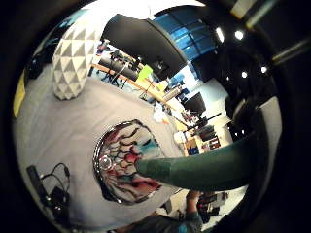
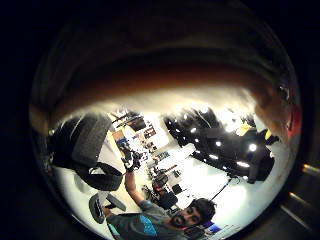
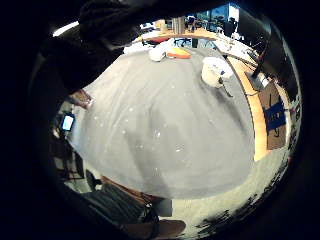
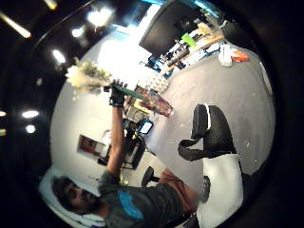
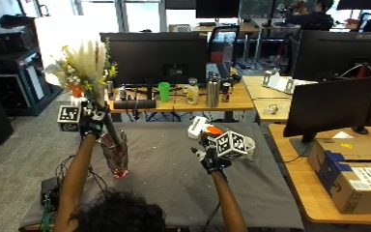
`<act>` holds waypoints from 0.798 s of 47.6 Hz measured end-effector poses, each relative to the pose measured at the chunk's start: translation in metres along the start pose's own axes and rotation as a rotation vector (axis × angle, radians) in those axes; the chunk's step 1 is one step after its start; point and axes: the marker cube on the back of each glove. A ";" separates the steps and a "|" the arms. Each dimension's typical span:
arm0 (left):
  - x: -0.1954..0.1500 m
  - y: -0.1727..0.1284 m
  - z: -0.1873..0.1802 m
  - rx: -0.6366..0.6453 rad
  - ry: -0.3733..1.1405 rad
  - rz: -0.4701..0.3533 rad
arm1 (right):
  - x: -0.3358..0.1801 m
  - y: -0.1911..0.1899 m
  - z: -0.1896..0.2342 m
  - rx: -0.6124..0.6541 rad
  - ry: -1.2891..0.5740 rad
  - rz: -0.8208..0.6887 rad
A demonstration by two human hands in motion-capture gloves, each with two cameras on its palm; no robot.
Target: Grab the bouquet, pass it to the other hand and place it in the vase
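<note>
Bouquet [image 5: 86, 63]: up in the air — cream plumes with yellow and orange bits, raised high over the left end of the table, its dark green stems [image 5: 110, 126] slanting down toward the vase's mouth.
Left hand [image 5: 90, 123]: arm stretched up, fingers wrapped round the stems just under the blooms; the left little-finger palm view has the green stem end [image 1: 204, 167] hanging right over the vase.
Vase [image 5: 115, 155]: clear glass with red at the bottom, standing upright on the grey cloth near the table's left edge; from above, its round mouth [image 1: 127, 162] shows red and blue inside. Whether the stem tips are inside the rim yet, I can't tell.
Right hand [image 5: 211, 153]: hovering over the middle of the table, holding nothing — fingers loosely curled, thumb and finger seen apart in its thumb-side view [image 4: 209, 133].
Table [image 5: 173, 183]: grey cloth.
White cup [image 3: 215, 71]: on the cloth beyond the right hand.
Writing: "acer" on a monitor's back [image 5: 365, 36] at the far right — nothing else is readable.
</note>
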 end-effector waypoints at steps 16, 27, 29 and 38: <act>-0.036 0.032 -0.034 -0.113 -0.487 -0.097 | 0.002 0.002 0.007 -0.008 -0.006 0.009; -0.019 0.059 -0.099 0.081 -0.304 -0.022 | -0.011 0.007 0.005 0.009 -0.017 -0.027; -0.018 0.063 -0.107 0.096 -0.296 0.001 | -0.014 0.007 0.005 0.008 -0.020 -0.031; -0.003 0.082 -0.119 0.131 -0.335 0.054 | -0.024 0.007 0.009 0.003 -0.016 -0.047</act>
